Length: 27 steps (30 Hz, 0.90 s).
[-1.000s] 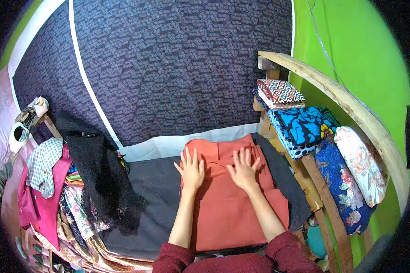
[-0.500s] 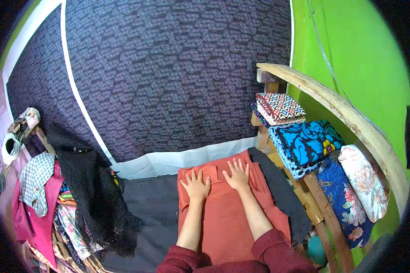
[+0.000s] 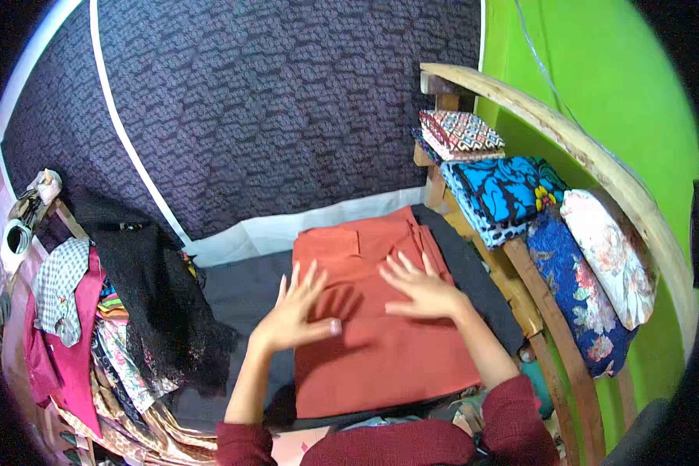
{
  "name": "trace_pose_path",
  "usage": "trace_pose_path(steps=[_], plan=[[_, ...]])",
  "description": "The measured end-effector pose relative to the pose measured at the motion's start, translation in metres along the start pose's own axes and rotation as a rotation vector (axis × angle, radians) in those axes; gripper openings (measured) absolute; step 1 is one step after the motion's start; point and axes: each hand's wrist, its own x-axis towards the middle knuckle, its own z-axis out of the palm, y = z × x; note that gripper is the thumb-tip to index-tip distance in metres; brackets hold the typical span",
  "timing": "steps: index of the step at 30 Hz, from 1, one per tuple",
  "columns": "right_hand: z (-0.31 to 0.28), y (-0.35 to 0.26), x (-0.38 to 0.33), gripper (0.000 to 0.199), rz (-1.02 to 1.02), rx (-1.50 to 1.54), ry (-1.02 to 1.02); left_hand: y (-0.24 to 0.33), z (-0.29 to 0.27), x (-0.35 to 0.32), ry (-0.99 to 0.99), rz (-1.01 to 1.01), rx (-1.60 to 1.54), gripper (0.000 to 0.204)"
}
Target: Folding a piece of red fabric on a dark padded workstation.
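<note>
A folded orange-red garment [image 3: 388, 373] lies flat on a dark cloth [image 3: 245, 299]. It has a small flap or pocket-like patch near its far edge and layered folds along its far right side. My left hand [image 3: 295, 311] hovers above the garment's left part, fingers spread, its shadow falling on the fabric. Over the right part is my right hand [image 3: 423, 291], palm down with the fingers spread; whether it touches the fabric I cannot tell. Neither hand holds anything.
Black lacy cloth [image 3: 151, 303] and other clothes hang at the left. On the right, a wooden rail [image 3: 598, 155] curves past folded patterned fabrics [image 3: 512, 190] and a white floral bundle [image 3: 610, 256]. A dark patterned curtain [image 3: 287, 116] stands behind.
Both hands have drawn back toward me from the far part of the garment, and the left has lifted off it. The view has tilted, so more of the near edge shows.
</note>
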Motion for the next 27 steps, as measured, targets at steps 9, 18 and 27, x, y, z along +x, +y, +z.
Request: trace_pose_path(steps=[9,18,27], plan=[[0.057,-0.093,-0.110,0.095,-0.226,0.119,-0.278,0.062,0.102,-0.110,-0.236,0.025,0.392,0.105],[0.044,-0.052,-0.164,0.083,0.167,-0.135,-0.087,0.036,0.101,-0.146,-0.084,0.022,0.347,0.076],[0.036,-0.041,-0.171,0.068,0.171,0.034,-0.107,0.037,0.098,-0.152,0.045,0.056,0.331,0.032]])
